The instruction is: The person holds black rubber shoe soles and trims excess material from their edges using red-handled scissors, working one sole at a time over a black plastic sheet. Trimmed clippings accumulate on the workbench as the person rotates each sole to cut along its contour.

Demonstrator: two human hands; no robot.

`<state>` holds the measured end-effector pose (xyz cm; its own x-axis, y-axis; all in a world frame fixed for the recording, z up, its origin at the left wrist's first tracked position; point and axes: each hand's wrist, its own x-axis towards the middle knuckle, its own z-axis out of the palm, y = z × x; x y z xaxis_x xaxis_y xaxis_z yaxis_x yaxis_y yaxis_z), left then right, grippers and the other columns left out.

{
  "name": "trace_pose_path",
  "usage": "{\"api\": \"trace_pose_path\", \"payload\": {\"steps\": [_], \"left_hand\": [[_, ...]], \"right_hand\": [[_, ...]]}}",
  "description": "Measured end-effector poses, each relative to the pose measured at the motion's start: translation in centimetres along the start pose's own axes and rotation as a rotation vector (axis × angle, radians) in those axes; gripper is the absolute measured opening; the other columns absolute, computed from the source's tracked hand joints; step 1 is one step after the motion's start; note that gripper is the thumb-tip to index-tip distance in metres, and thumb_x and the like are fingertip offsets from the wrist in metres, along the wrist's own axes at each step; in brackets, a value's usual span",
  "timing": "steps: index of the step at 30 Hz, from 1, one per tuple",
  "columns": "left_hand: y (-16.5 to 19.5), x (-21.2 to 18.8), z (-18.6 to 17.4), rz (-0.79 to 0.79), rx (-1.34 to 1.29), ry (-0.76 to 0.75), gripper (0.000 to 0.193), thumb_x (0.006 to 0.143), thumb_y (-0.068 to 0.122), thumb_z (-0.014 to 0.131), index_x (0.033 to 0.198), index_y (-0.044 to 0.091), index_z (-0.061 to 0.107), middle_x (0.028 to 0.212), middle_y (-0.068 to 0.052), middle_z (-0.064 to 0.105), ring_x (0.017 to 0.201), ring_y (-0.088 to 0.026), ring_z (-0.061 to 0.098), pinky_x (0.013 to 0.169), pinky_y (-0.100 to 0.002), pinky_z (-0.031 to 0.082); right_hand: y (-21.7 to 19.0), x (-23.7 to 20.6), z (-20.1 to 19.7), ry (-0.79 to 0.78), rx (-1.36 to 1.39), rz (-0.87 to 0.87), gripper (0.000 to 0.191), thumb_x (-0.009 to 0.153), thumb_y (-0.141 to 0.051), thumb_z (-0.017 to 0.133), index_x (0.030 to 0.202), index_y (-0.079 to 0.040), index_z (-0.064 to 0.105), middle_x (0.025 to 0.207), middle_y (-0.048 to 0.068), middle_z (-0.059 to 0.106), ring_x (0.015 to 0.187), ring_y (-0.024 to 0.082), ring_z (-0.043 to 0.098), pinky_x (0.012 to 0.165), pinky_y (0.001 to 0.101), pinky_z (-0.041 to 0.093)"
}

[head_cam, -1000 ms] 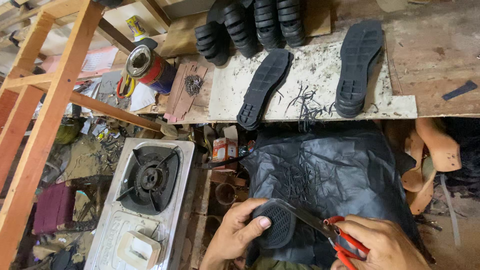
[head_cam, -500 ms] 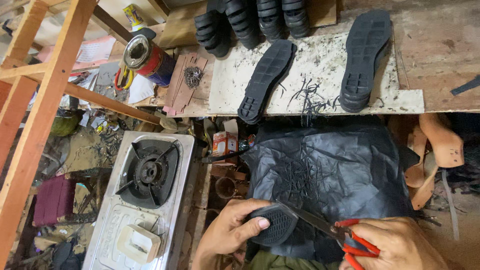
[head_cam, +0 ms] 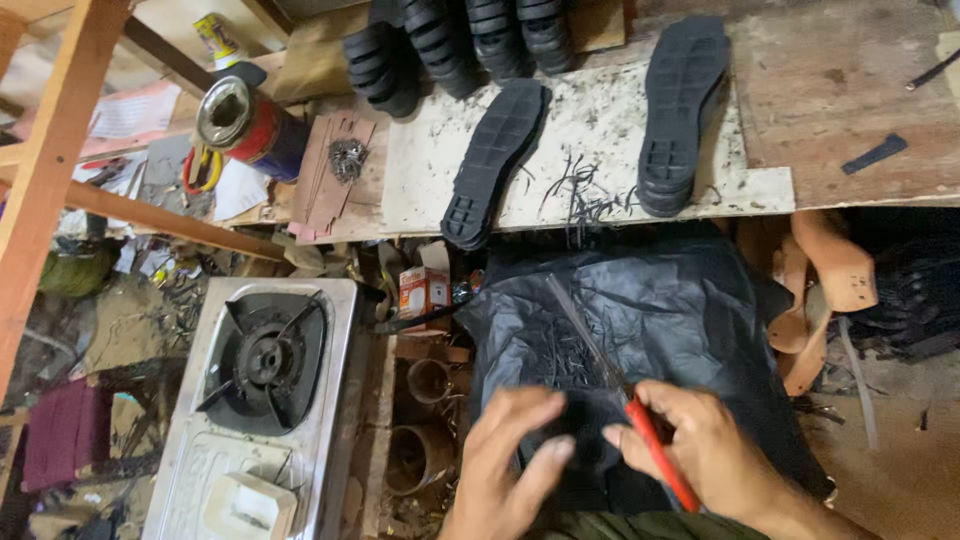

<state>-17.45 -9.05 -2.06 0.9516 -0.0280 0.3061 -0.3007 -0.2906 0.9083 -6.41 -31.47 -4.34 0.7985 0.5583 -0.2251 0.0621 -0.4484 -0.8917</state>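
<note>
Head view, looking down at lap and bench.

Left hand (head_cam: 510, 465) low centre, fingers spread and curled over a black rubber sole (head_cam: 578, 440), touching its left edge; blurred, so cannot tell how firm the hold is. Sole lies over a black plastic sheet (head_cam: 680, 330) spread across the lap, mostly hidden between the two hands.

Right hand (head_cam: 715, 455) just right of it, clenched around red-handled scissors (head_cam: 625, 395). Blades point up and left over the sheet, blurred; open or closed blades not readable. Red handle runs down past the palm.

Thin black rubber trimmings (head_cam: 560, 360) scattered on the sheet above the hands.

Bench above: whitish stained board (head_cam: 600, 120) with two loose black soles, one (head_cam: 495, 160) at left hanging over the near edge, one (head_cam: 680, 110) at right. More trimmings (head_cam: 585, 195) between them. Stacks of black soles (head_cam: 450, 45) along the far edge. Bare wood panel (head_cam: 850, 90) to the right with a small dark strip (head_cam: 872, 153).

Left of board: open metal can (head_cam: 240, 120) lying on its side, red and blue body.

Floor left: single-burner gas stove (head_cam: 265, 400), steel top, black grate. Small carton (head_cam: 425, 290) just beside its right corner. Wooden frame posts (head_cam: 50, 170) at far left.

Right, under bench: tan leather pieces (head_cam: 830, 270) hanging.
</note>
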Motion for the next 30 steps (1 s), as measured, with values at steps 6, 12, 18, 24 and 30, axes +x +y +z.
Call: {"api": "trace_pose_path", "payload": {"steps": [6,12,18,24,30], "left_hand": [[-1.7,-2.3,2.8,-0.515,-0.936,-0.395,0.062,0.101,0.043,0.061,0.144,0.0,0.047,0.136,-0.015,0.062,0.128,-0.028,0.062,0.108,-0.041,0.051],[-1.4,-1.2,4.4,-0.435,-1.165,0.434,0.05,0.093,0.01,0.062,0.137,-0.006,0.042,0.125,-0.023,0.066,0.111,-0.034,0.071,0.096,-0.05,0.061],[-2.9,-0.3,0.1,-0.377,-0.996,0.55,0.038,0.094,-0.002,0.057,0.131,-0.004,0.046,0.117,-0.02,0.068,0.101,-0.031,0.072,0.086,-0.045,0.062],[-3.7,-0.9,-1.1,-0.388,-0.881,0.497,0.039,0.094,-0.002,0.059,0.13,-0.005,0.047,0.113,-0.02,0.07,0.097,-0.03,0.073,0.082,-0.046,0.063],[-4.1,-1.6,-1.0,-0.425,-0.843,0.498,0.042,0.092,-0.003,0.062,0.132,-0.001,0.046,0.11,-0.019,0.069,0.091,-0.027,0.072,0.077,-0.043,0.061]], "right_hand": [[0.2,-0.6,0.4,0.025,0.402,0.23,0.026,0.074,-0.02,0.084,0.077,-0.002,0.067,0.052,0.006,0.061,0.039,0.013,0.058,0.037,0.0319,0.046],[2.5,-1.3,1.9,0.023,0.118,-0.296,0.034,0.071,-0.019,0.092,0.092,-0.003,0.072,0.061,0.003,0.068,0.053,0.009,0.064,0.05,0.0266,0.055],[3.1,-1.8,-0.2,-0.11,-0.12,-0.027,0.071,0.059,-0.027,0.099,0.122,-0.011,0.071,0.078,0.006,0.073,0.065,0.018,0.072,0.06,0.0318,0.058],[3.3,-2.4,-1.3,-0.089,-0.338,-0.082,0.078,0.051,-0.046,0.1,0.117,-0.016,0.074,0.093,0.003,0.08,0.074,0.026,0.076,0.067,0.0348,0.058],[3.5,-2.3,-1.4,-0.133,-0.302,-0.093,0.08,0.052,-0.053,0.101,0.12,-0.018,0.075,0.082,0.002,0.079,0.073,0.021,0.076,0.065,0.0337,0.058]]}}
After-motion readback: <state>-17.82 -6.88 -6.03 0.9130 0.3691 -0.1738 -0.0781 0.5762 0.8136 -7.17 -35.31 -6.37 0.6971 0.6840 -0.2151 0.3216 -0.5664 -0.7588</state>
